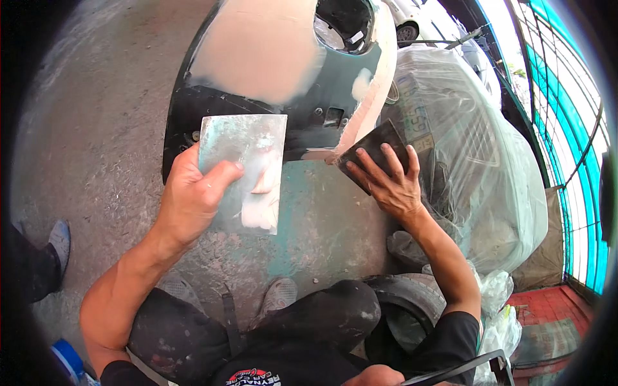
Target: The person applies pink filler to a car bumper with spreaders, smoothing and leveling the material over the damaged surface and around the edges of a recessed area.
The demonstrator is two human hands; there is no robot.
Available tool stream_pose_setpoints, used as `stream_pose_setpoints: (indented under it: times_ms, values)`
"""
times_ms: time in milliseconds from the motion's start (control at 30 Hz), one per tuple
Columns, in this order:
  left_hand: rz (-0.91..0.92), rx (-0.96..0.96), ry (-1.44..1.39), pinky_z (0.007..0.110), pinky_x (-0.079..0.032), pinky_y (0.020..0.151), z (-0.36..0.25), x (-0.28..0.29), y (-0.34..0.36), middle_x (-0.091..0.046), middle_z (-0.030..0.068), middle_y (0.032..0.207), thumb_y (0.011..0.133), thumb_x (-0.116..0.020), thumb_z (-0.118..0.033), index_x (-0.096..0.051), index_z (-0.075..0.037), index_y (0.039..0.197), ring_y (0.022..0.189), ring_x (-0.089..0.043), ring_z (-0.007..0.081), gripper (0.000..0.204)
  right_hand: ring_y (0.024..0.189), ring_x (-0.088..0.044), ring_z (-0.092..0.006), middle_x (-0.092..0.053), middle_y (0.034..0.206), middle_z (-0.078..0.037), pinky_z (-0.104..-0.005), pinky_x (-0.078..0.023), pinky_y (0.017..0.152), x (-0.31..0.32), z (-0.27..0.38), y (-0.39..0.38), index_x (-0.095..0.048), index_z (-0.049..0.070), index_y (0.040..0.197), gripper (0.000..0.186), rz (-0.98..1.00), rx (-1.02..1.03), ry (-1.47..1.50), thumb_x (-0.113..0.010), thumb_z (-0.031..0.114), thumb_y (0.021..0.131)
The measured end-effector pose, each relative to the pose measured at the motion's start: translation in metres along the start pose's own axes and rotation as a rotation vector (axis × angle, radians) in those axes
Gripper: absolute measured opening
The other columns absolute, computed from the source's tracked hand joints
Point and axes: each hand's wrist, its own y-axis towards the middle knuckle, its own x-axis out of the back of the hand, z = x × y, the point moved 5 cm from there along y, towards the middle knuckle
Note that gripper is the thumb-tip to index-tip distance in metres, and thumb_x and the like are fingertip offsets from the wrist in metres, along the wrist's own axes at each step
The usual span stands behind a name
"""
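Observation:
My left hand [199, 186] grips a flat rectangular metal plate [241, 138], its thumb across the face. A smear of pale pink putty [259, 215] lies on the plate's lower right part. With fingers spread over it, my right hand [394, 183] holds a dark, flat spreader [378, 140] tilted at the lower right edge of a car body panel. That panel, perhaps a bumper [257, 101], is dark, with broad pinkish filler patches and a large round opening [344, 22]. Filler runs along its right edge, near the spreader's corner. Whatever grips the spreader underneath is hidden.
To the right stands a car under clear plastic sheeting [476, 128]. A tyre [409, 296] lies beside my right leg, close to plastic bags [499, 315]. Another person's shoe [59, 244] shows at the left. A blue object [67, 357] sits at lower left.

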Motion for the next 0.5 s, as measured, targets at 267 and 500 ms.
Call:
stream_pose_setpoints:
  times_ms: [267,500]
  values:
    - [0.024,0.008,-0.010,0.030,-0.051,0.083,0.000,-0.002,-0.003,-0.070,0.0064,0.103,0.090,-0.060,-0.009,-0.065,0.001,0.114,0.090,-0.064,0.0120,0.026,0.138,-0.039,-0.0274,-0.046,0.152,0.006,-0.0624,-0.026,0.116,0.000,0.026,0.006,-0.063,0.031,0.136,0.049,0.042,-0.028,0.050,-0.059,0.023,0.087]
    - [0.058,-0.010,0.008,0.030,-0.051,0.084,-0.001,-0.005,-0.005,-0.070,0.0056,0.103,0.090,-0.060,-0.008,-0.066,0.000,0.114,0.091,-0.064,0.0117,0.026,0.138,-0.036,-0.0271,-0.044,0.152,0.005,-0.0637,-0.024,0.115,-0.001,0.040,0.011,-0.066,0.028,0.132,0.043,0.046,-0.052,0.021,-0.057,0.025,0.090]
